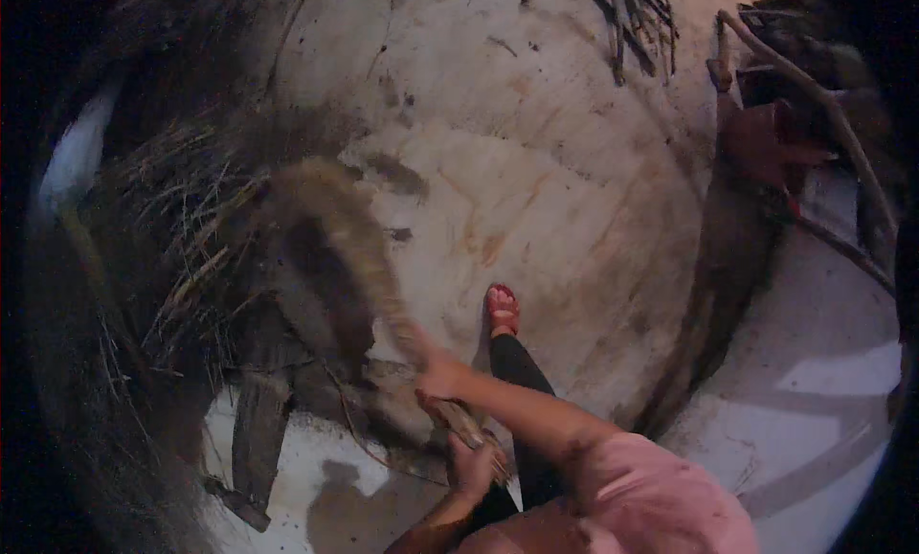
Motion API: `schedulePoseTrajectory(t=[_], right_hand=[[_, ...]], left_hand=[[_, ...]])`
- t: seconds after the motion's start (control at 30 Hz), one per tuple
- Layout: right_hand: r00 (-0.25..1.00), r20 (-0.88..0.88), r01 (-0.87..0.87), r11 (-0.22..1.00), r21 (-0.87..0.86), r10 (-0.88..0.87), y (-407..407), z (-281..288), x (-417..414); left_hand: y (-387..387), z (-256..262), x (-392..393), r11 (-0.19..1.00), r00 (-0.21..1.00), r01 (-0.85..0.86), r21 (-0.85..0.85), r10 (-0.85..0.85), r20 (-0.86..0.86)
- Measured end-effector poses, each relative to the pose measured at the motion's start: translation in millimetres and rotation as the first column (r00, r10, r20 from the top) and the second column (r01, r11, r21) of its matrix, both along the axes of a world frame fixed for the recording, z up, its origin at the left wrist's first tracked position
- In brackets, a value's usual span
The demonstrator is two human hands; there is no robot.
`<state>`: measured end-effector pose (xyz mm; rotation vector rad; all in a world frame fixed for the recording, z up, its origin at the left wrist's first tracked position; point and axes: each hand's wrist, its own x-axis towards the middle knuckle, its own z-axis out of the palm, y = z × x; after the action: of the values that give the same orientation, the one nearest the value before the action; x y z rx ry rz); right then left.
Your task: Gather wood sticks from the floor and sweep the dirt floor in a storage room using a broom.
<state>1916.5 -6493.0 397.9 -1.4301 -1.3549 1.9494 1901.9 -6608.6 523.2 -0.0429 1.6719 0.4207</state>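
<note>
Both my hands grip a long bundle of dry plant stalks, which looks like a rough broom. My right hand is closed around its shaft. My left hand holds it lower down, by the frayed butt end near my legs. From my hands the bundle reaches up and left, and its blurred far part bends over toward a dark heap of brushwood. Whether its tip touches the heap, I cannot tell.
My foot in a red sandal stands on the stained, pale floor. A wooden plank lies at the lower left. Sticks lie at the top right. Further right are a bent branch and a reddish object.
</note>
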Motion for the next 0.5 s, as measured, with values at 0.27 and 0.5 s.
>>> schedulePoseTrajectory(t=[0.27,0.5], right_hand=[[0.516,0.657,0.802,0.580,-0.145,-0.549,-58.7,-44.9,282.6],[0.802,0.383,0.597,0.634,-0.492,-0.458,91.4,-95.4,218.7]], left_hand=[[66.8,-65.4,110.4,0.804,0.573,0.533,0.264,-0.572,0.587],[201.8,-87.2,72.5,0.854,0.718,0.489,0.177,-0.509,0.475]])
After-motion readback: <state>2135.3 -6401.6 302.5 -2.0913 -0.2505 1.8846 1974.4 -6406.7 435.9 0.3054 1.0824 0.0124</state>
